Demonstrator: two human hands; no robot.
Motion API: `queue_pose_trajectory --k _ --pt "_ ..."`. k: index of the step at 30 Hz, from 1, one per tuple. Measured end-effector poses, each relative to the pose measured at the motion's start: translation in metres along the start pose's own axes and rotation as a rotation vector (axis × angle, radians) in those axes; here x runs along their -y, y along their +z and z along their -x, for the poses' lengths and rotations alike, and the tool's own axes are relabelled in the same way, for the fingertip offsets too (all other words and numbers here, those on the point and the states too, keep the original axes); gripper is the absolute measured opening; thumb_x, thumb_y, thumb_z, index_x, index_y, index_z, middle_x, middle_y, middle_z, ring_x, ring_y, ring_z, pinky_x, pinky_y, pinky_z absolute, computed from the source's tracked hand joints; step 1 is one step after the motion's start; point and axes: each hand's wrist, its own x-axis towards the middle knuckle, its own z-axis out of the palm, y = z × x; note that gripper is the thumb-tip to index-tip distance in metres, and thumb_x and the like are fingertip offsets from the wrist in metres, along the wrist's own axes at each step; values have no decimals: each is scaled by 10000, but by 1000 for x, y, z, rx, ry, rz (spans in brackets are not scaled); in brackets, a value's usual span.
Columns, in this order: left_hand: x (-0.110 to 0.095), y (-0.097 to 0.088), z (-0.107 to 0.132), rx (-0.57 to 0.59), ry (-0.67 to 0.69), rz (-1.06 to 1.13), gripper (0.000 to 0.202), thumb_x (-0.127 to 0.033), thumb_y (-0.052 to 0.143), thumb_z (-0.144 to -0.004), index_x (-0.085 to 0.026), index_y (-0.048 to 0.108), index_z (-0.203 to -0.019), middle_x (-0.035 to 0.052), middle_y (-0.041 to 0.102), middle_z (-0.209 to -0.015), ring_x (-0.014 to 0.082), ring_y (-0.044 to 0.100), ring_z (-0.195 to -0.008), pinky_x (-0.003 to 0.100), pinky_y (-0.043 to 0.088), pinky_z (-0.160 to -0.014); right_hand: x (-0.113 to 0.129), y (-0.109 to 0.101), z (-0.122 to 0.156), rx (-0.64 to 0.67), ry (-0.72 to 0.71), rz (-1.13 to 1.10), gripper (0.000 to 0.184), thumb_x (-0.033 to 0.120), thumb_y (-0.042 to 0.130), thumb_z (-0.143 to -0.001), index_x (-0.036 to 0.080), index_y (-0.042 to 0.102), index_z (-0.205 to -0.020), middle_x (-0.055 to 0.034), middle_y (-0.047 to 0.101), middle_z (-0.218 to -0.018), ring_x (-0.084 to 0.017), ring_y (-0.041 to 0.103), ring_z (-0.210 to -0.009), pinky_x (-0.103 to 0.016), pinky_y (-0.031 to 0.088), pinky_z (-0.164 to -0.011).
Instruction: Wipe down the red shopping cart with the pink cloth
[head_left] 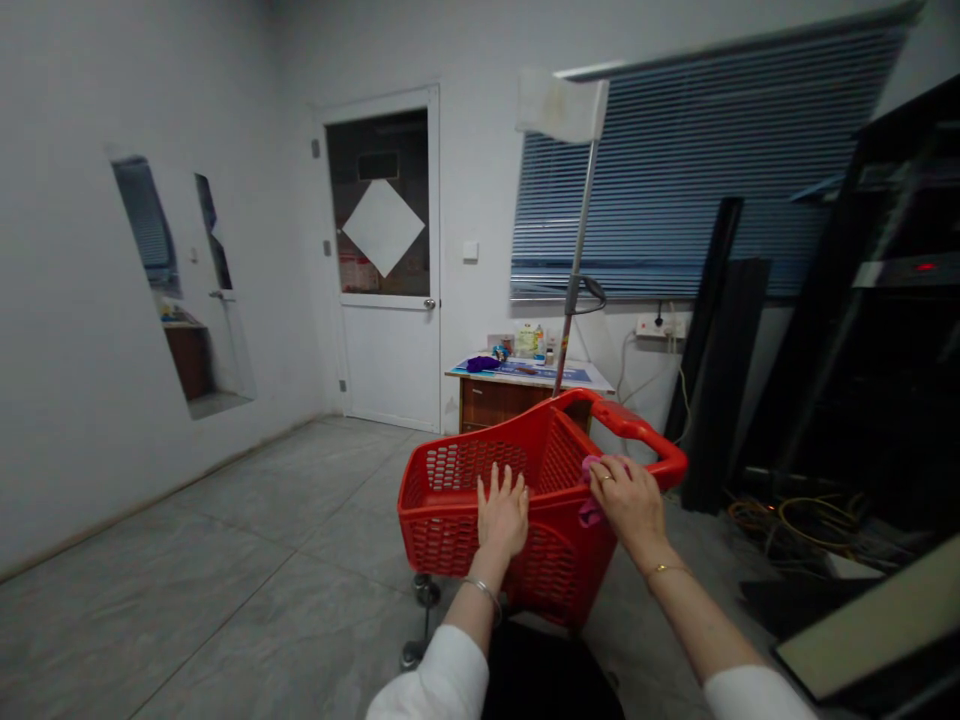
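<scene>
A red plastic wheeled shopping basket (442, 545) with a mesh wall stands just in front of me on a grey tiled floor. My left hand (502, 512) lies flat on its near wall with the fingers spread, holding nothing. My right hand (628, 505) grips a crumpled pink-purple cloth (590, 510) against the basket's upper right edge, close to its red carrying handle (637, 428). Part of the cloth is hidden under my fingers. The basket's inside is mostly hidden from this angle.
A metal pole with a flat white head (577, 200) rises behind the basket. Beyond it stands a wooden drawer cabinet (502, 402) holding bottles and a blue mat. Black panels (720, 370) lean against the right wall, with tangled cables (787, 520) on the floor. A white door (382, 350) stands behind.
</scene>
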Motion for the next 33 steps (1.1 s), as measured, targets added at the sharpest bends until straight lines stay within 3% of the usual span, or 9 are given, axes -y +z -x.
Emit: queue_pose_trajectory --k 3,5,12,15,19,23,26,29,33 --pt "6 -2 -1 25 31 30 482 -381 214 -1018 -282 479 -1409 -4 408 -1519 276 158 -1475 573 168 -1183 -45 3 -8 -62 111 86 233 307 479 -931 190 680 -952 -65 659 -977 -206 467 -936 -327 307 -791" --pt "8 -1 -1 25 38 45 478 -379 221 -1017 -293 470 -1415 -10 416 -1514 282 144 -1477 585 165 -1181 -51 7 -11 -83 148 112 234 307 482 -922 183 681 -924 -71 651 -937 -202 453 -896 -328 296 -762" --pt "13 -1 1 5 49 57 487 -397 207 -1017 -305 457 -1425 -10 423 -1508 283 161 -1474 586 188 -1174 42 3 -2 13 51 -50 202 326 529 -908 202 670 -981 -80 643 -977 -228 461 -1035 -378 310 -898" --pt "18 -4 1 7 54 61 489 -409 200 -1019 -304 463 -1418 -20 417 -1512 274 162 -1475 563 198 -1177 53 2 0 28 -2 -75 214 308 524 -917 214 661 -1052 -75 649 -1028 -222 462 -1068 -367 310 -915" --pt "22 -5 0 11 55 68 488 -418 204 -1021 -301 458 -1420 -24 421 -1510 275 164 -1474 561 198 -1177 17 3 -4 10 -51 -52 215 291 493 -936 228 670 -1040 -53 653 -994 -196 477 -1027 -335 314 -891" --pt "22 -1 0 -1 71 85 481 -417 210 -1022 -309 445 -1428 -43 424 -1507 278 146 -1477 548 195 -1181 -39 8 -10 -34 54 33 238 322 488 -936 191 682 -974 -69 651 -951 -193 479 -945 -324 336 -848" --pt "21 1 0 -7 63 99 476 -419 215 -1022 -323 439 -1431 -47 429 -1503 280 148 -1476 549 209 -1174 -58 9 -10 -78 112 70 251 333 485 -933 179 683 -946 -79 650 -966 -201 473 -946 -324 349 -837" --pt "20 1 1 -16 54 102 479 -421 209 -1023 -320 440 -1430 -44 429 -1503 281 144 -1477 545 214 -1171 -36 8 -8 -64 110 56 233 307 472 -939 190 671 -966 -72 644 -963 -199 476 -950 -333 342 -842" --pt "21 2 1 -17 54 93 474 -411 214 -1023 -326 435 -1434 -46 420 -1508 275 136 -1479 535 225 -1170 23 6 -4 -26 83 -16 202 258 471 -938 204 662 -978 -69 636 -946 -204 476 -995 -356 329 -884"
